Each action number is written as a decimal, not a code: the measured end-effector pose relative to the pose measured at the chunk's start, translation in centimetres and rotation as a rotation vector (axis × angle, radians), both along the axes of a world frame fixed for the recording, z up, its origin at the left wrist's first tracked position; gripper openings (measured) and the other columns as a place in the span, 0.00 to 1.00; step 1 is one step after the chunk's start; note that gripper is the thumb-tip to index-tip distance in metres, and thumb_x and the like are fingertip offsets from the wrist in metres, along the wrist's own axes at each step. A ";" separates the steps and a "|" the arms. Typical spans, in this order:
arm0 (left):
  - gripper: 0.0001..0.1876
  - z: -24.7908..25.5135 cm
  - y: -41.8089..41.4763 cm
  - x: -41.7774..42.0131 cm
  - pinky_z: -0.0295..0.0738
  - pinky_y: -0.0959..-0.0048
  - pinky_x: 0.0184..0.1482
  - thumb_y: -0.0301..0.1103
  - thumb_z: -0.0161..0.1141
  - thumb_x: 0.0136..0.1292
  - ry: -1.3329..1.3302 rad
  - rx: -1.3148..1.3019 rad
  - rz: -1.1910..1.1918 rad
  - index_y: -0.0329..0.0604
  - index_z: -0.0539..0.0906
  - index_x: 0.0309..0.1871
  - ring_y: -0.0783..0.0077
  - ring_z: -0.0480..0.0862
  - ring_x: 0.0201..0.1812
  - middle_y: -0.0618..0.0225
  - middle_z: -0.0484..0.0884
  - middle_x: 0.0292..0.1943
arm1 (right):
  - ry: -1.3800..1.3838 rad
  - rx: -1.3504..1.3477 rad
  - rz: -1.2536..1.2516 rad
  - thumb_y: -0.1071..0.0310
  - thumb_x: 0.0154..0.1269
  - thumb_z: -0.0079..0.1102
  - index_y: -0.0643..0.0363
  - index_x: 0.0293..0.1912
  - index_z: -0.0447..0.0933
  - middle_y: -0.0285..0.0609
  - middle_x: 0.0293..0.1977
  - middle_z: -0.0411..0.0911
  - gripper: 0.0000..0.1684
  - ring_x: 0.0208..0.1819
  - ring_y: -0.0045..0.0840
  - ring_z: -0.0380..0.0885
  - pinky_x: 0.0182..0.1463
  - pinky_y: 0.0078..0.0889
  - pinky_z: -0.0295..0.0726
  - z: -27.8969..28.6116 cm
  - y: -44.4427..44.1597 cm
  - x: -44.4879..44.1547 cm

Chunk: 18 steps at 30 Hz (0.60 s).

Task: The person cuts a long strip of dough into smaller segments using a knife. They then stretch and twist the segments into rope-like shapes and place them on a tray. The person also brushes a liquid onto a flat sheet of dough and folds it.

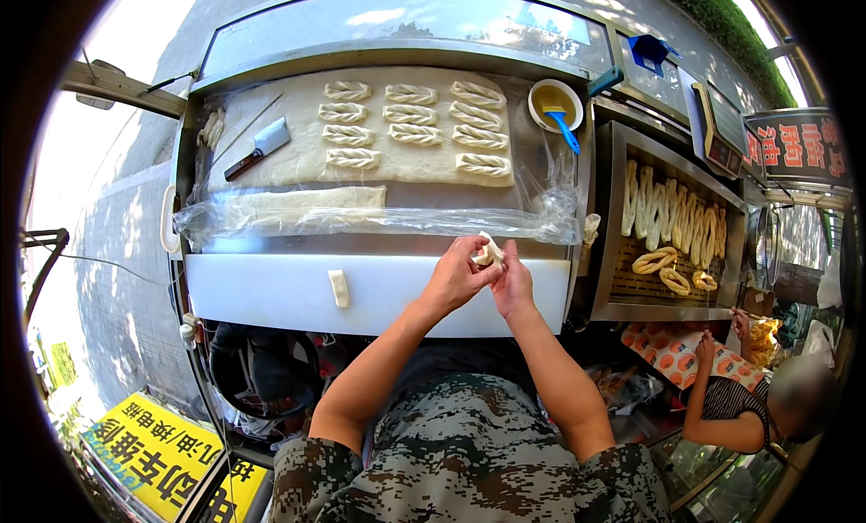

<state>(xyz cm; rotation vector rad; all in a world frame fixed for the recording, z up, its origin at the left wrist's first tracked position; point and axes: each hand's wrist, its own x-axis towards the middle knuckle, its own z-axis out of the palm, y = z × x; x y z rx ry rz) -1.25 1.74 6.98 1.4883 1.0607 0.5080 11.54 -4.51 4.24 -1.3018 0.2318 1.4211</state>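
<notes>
Between my left hand (459, 273) and my right hand (513, 283) is a small folded piece of raw dough (488, 252), gripped by the fingers of both. They hold it above the right part of a white cutting board (257, 289). To the left on that board lies one short strip of dough (339, 288). Beyond the board, clear plastic film (406, 218) partly covers a long flat band of dough (318, 201). Several twisted dough pieces (413, 94) rest in columns on a large dough sheet (284, 110).
A dough cutter with a dark handle (260, 147) and a thin rod (247, 129) lie on the sheet. A bowl of oil (541, 93) holds a blue brush (563, 127). At right, a fryer (609, 279) contains several dough sticks; a co-worker (727, 394) stands beside it with a long thin stick.
</notes>
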 end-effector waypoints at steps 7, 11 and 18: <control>0.19 -4.5 0.1 -0.4 0.78 0.71 0.37 0.34 0.68 0.56 0.171 -0.056 0.108 0.38 0.78 0.49 0.68 0.81 0.31 0.61 0.83 0.34 | 0.046 0.072 0.258 0.59 0.71 0.57 0.57 0.44 0.74 0.37 0.40 0.79 0.12 0.39 0.20 0.79 0.43 0.26 0.79 -1.5 0.4 0.5; 0.16 -5.1 1.2 -0.1 0.78 0.72 0.37 0.29 0.64 0.57 0.161 -0.090 0.068 0.37 0.77 0.49 0.70 0.82 0.32 0.62 0.83 0.32 | -0.042 0.057 0.294 0.69 0.66 0.63 0.55 0.41 0.71 0.34 0.37 0.77 0.10 0.40 0.20 0.79 0.44 0.26 0.79 -1.7 0.7 0.5; 0.18 -5.2 2.6 -0.3 0.70 0.78 0.30 0.25 0.59 0.58 -0.234 -0.497 0.103 0.38 0.76 0.53 0.78 0.75 0.27 0.70 0.80 0.32 | -0.093 0.040 0.164 0.72 0.62 0.64 0.56 0.46 0.67 0.37 0.38 0.77 0.17 0.39 0.21 0.79 0.43 0.26 0.80 -0.9 2.0 1.2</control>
